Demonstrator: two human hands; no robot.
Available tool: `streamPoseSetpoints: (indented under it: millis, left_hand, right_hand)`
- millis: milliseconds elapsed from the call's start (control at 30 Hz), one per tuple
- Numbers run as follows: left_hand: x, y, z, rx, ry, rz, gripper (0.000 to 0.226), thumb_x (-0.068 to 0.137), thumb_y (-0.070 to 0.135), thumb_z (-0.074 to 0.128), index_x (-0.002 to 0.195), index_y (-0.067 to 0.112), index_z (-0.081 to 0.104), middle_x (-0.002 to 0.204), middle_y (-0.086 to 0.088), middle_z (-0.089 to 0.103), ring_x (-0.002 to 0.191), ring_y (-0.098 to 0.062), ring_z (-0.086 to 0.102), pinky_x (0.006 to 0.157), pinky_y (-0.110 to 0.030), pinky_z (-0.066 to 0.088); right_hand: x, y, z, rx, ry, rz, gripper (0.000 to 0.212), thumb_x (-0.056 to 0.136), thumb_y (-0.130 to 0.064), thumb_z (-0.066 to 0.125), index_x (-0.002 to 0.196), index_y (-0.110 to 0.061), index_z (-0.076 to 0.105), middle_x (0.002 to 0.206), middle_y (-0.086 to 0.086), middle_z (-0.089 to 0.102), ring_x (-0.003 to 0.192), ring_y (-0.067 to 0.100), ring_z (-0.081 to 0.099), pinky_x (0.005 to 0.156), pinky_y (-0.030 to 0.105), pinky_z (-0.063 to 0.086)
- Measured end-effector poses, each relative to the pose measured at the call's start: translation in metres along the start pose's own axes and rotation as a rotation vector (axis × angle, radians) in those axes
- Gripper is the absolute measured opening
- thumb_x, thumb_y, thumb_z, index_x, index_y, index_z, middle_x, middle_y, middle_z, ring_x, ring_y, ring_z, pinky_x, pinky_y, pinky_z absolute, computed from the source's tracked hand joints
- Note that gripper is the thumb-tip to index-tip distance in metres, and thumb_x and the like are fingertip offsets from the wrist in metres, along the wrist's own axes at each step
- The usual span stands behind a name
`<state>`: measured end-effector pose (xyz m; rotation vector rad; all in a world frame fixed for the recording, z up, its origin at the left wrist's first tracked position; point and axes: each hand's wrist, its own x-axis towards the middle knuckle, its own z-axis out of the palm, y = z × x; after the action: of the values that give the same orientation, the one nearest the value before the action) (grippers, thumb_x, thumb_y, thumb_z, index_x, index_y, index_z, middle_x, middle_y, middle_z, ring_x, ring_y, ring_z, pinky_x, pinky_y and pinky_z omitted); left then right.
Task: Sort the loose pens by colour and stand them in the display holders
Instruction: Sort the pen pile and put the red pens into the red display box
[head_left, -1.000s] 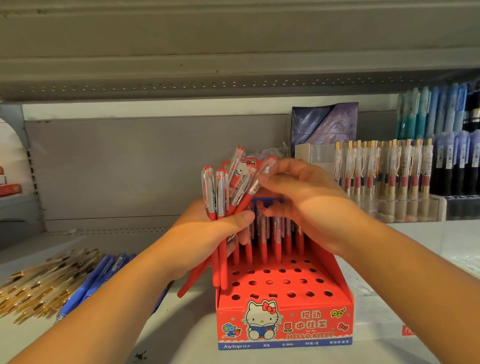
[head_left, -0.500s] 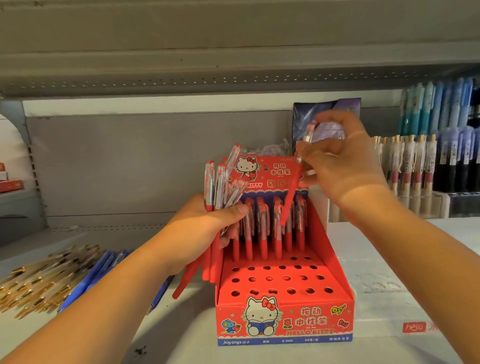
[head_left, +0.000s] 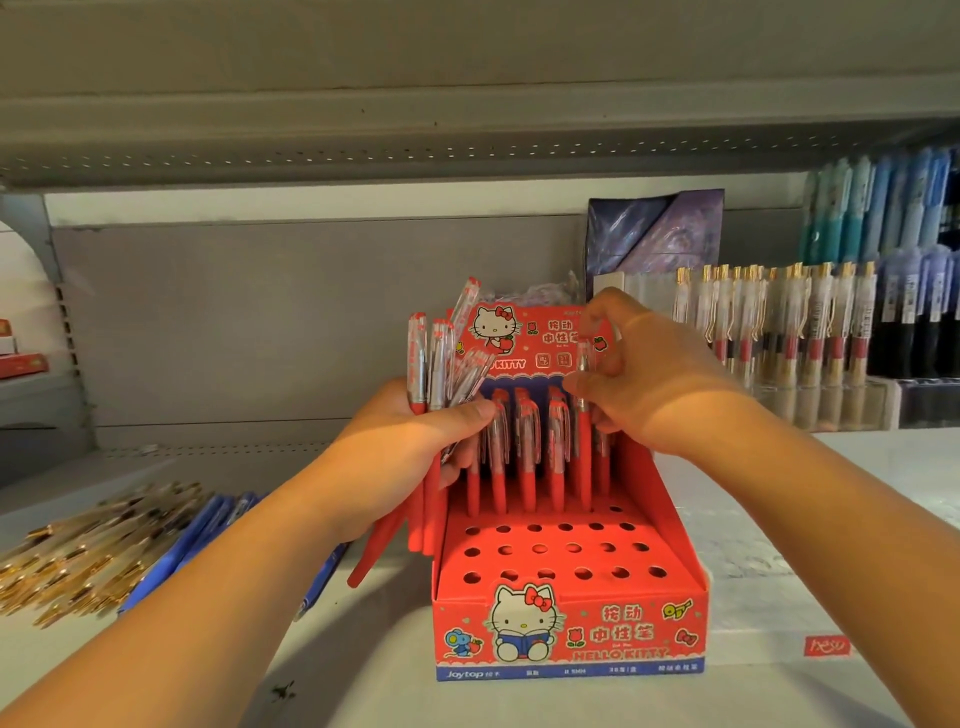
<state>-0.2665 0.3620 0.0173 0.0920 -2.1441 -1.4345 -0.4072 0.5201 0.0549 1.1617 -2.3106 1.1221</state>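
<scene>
- Well out to the left of the left hand, a heap of loose gold pens (head_left: 88, 545) lies flat on the shelf. Loose blue pens (head_left: 202, 535) lie just beside it, nearer the left forearm. Both lots are not yet sorted.
- The left hand (head_left: 410, 441) is wrapped round a bundle of red pens (head_left: 431, 358), thumb across the front. The clear caps stick up above the fist and the red barrels hang below it, roughly upright and fanned a little.
- The red box (head_left: 571, 639) stands between the two forearms, just below both hands. Its back rows hold standing red pens (head_left: 524, 467); the front rows of holes (head_left: 571, 548) are bare.
- The right hand (head_left: 660, 379) pinches a single red pen (head_left: 584, 457) near its clear top, fingers curled round it. The pen's long axis is near vertical, tip down, at the right end of the back rows. I cannot tell whether the tip is already in a hole, as the tip sits among the standing pens.
- The next move turns on that line-up: with the hole straight below the right hand and the pen upright, a plain push down should seat it. The right hand is the nearer one for placing, and the left holds the supply a short reach to its side.
- Beyond the right hand, to its right, a clear rack of gold-clipped pens (head_left: 779, 322) stands in rows.
</scene>
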Motion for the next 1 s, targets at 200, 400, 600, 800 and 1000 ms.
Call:
streamPoseSetpoints:
  millis: [200,400,600,800,1000]
  left_hand:
    - [0.000,-0.001,-0.001,-0.004,0.007,-0.002,0.026,0.093,0.027,0.064,0.067,0.028,0.064,0.061,-0.001,0.058,0.056,-0.010,0.056,0.054,-0.018,0.047]
    - [0.000,0.001,0.000,-0.047,0.007,-0.019,0.025,0.092,0.026,0.064,0.068,0.026,0.065,0.062,-0.003,0.060,0.057,-0.011,0.057,0.053,-0.020,0.048]
    - [-0.001,0.002,0.000,-0.103,-0.021,-0.007,0.018,0.093,0.022,0.063,0.075,0.019,0.065,0.062,-0.005,0.059,0.056,-0.011,0.056,0.052,-0.019,0.048]
    - [-0.002,0.002,0.001,-0.122,-0.125,0.056,0.018,0.089,0.022,0.067,0.071,0.020,0.065,0.061,-0.006,0.056,0.054,-0.010,0.055,0.052,-0.018,0.046]
    - [-0.002,-0.001,0.001,-0.106,-0.184,0.064,0.012,0.083,0.026,0.064,0.082,0.014,0.065,0.062,-0.005,0.056,0.057,-0.011,0.054,0.052,-0.020,0.045]
  right_hand:
    - [-0.001,-0.003,0.000,-0.112,-0.067,0.037,0.017,0.092,-0.027,0.064,0.083,-0.025,0.049,0.083,0.005,0.067,0.056,0.025,0.071,0.069,0.045,0.060]
    - [-0.005,-0.008,-0.002,-0.225,-0.200,0.073,0.011,0.089,-0.024,0.059,0.080,-0.020,0.055,0.079,0.005,0.068,0.075,0.027,0.071,0.072,0.045,0.060]
    - [-0.005,-0.012,-0.003,-0.183,0.066,-0.019,0.016,0.087,-0.029,0.058,0.071,-0.026,0.060,0.076,-0.008,0.063,0.069,0.012,0.059,0.062,0.026,0.047]
    - [-0.021,-0.027,0.011,0.616,-0.145,-0.133,0.018,0.085,-0.012,0.074,0.097,-0.024,0.070,0.084,-0.006,0.070,0.053,0.006,0.060,0.041,0.012,0.038]
    - [-0.022,-0.028,0.018,0.709,-0.128,-0.074,0.018,0.084,-0.008,0.075,0.095,-0.020,0.066,0.080,-0.008,0.069,0.059,0.016,0.064,0.038,0.022,0.042]
